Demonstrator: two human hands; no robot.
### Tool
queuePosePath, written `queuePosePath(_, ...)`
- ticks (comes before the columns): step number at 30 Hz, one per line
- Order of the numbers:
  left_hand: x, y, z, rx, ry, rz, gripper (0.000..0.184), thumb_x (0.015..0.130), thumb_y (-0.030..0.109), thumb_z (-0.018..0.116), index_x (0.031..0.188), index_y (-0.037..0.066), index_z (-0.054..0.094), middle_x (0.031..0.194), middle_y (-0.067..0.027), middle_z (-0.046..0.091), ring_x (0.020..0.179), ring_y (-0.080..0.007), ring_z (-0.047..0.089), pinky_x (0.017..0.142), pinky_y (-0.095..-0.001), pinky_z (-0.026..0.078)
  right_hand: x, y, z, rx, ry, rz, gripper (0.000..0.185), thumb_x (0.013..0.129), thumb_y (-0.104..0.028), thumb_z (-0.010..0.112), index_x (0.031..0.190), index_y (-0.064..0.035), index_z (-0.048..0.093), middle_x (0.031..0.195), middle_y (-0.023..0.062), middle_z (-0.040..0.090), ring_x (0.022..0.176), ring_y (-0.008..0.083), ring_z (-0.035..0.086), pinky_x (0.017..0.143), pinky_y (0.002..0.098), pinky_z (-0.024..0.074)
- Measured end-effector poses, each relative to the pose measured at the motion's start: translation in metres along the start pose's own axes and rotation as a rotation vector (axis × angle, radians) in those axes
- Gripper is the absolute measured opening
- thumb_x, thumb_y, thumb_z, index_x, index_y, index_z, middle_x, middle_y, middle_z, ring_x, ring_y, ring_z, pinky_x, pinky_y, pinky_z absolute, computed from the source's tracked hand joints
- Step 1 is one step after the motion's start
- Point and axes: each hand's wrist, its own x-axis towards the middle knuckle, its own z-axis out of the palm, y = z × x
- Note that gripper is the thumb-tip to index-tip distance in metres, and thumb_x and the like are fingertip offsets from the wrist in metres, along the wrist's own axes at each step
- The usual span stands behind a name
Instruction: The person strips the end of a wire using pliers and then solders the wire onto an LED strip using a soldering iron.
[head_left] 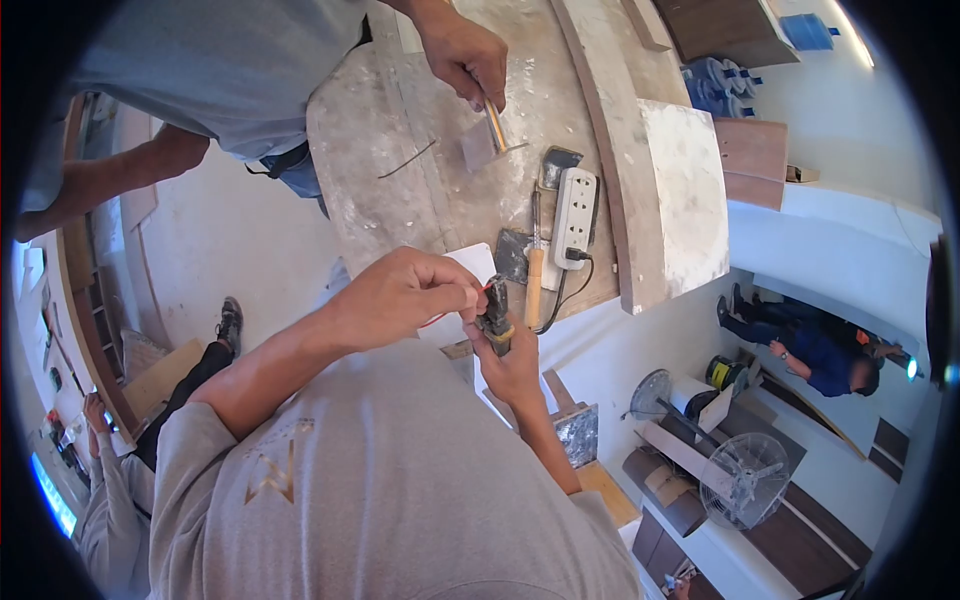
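Observation:
My left hand [415,295] pinches a thin red wire [434,320] between thumb and fingers. Pliers [496,318] with dark jaws and partly yellow handles are gripped in my right hand [512,365]. Their jaws meet the wire close to my left fingertips; whether they bite on it is too small to tell. A white sheet or card [474,261] lies behind my left hand. Beyond my right hand, a soldering iron [535,275] with a wooden handle rests on the table beside a white power strip [575,210] with a black plug in it.
Across the worn table [365,120], another person's hand [465,55] holds a flat scraper [484,150]. A dark bent wire [407,160] lies near it. A raised board [610,150] runs along the right. Fans [745,480] stand on the floor, and another person [825,350] is farther right.

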Motion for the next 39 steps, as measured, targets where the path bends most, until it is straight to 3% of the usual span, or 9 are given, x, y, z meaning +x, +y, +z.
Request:
queuePosePath(2, -0.001, -0.003, 0.001, -0.031, -0.030, 0.058, 0.023, 0.090, 0.016, 0.056, 0.077, 0.001, 0.068, 0.104, -0.0039, 0.068, 0.063, -0.0031, 0.046, 0.053, -0.0193, 0.036, 0.000, 0.003, -0.001, 0.048, -0.014, -0.027, 0.022, 0.084, -0.005, 0.068, 0.104, -0.0011, 0.065, 0.085, 0.0123, 0.069, 0.076, 0.0207, 0.065, 0.071, 0.0309, 0.0493)
queuePosePath(6, 0.003, -0.004, 0.000, -0.017, -0.036, 0.002, 0.025, 0.091, 0.017, 0.056, 0.077, 0.001, 0.068, 0.106, -0.0039, 0.068, 0.060, -0.0024, 0.045, 0.051, -0.0192, 0.035, 0.000, 0.002, -0.004, 0.067, -0.025, -0.051, 0.025, 0.085, -0.005, 0.067, 0.110, -0.0011, 0.064, 0.091, 0.0121, 0.070, 0.082, 0.0177, 0.066, 0.075, 0.0307, 0.0500)
queuePosePath(11, 0.004, -0.004, 0.001, -0.022, -0.012, -0.014, 0.026, 0.093, 0.019, 0.056, 0.080, 0.000, 0.069, 0.103, -0.0042, 0.069, 0.059, -0.0015, 0.044, 0.051, -0.0189, 0.034, -0.002, 0.001, -0.007, -0.001, -0.019, 0.002, 0.031, 0.084, -0.005, 0.068, 0.114, -0.0009, 0.063, 0.092, 0.0142, 0.070, 0.083, 0.0204, 0.067, 0.075, 0.0308, 0.0505)
queuePosePath(20, 0.006, -0.007, 0.001, 0.010, -0.010, 0.050, 0.024, 0.094, 0.019, 0.056, 0.088, 0.000, 0.070, 0.097, -0.0059, 0.070, 0.084, -0.0071, 0.059, 0.064, -0.0208, 0.044, 0.001, 0.008, -0.007, -0.066, 0.058, -0.107, 0.033, 0.080, -0.004, 0.071, 0.111, 0.0014, 0.061, 0.092, 0.0182, 0.068, 0.084, 0.0300, 0.068, 0.074, 0.0344, 0.0509)
queuePosePath(24, 0.008, -0.009, 0.002, 0.020, -0.003, 0.077, 0.024, 0.094, 0.018, 0.057, 0.088, 0.000, 0.070, 0.096, -0.0064, 0.070, 0.081, -0.0064, 0.059, 0.063, -0.0205, 0.044, 0.002, 0.008, -0.007, -0.066, 0.059, -0.113, 0.028, 0.080, -0.005, 0.072, 0.105, 0.0010, 0.061, 0.089, 0.0183, 0.067, 0.081, 0.0330, 0.066, 0.071, 0.0354, 0.0504)
queuePosePath(32, 0.003, -0.002, 0.004, -0.001, -0.009, -0.005, 0.022, 0.092, 0.016, 0.056, 0.089, 0.000, 0.071, 0.096, -0.0042, 0.070, 0.074, -0.0039, 0.052, 0.065, -0.0204, 0.042, 0.002, 0.007, -0.009, 0.044, -0.032, -0.152, 0.026, 0.081, -0.006, 0.068, 0.105, -0.0007, 0.060, 0.089, 0.0142, 0.064, 0.079, 0.0267, 0.062, 0.071, 0.0347, 0.0479)
queuePosePath(39, -0.003, -0.006, 0.007, -0.060, -0.071, 0.030, 0.022, 0.089, 0.012, 0.056, 0.081, -0.003, 0.068, 0.087, -0.0088, 0.070, 0.089, -0.0132, 0.063, 0.085, -0.0264, 0.047, -0.006, 0.009, -0.004, 0.122, -0.142, -0.084, 0.022, 0.085, -0.007, 0.063, 0.106, -0.0011, 0.061, 0.085, 0.0110, 0.064, 0.075, 0.0205, 0.060, 0.071, 0.0313, 0.0474)
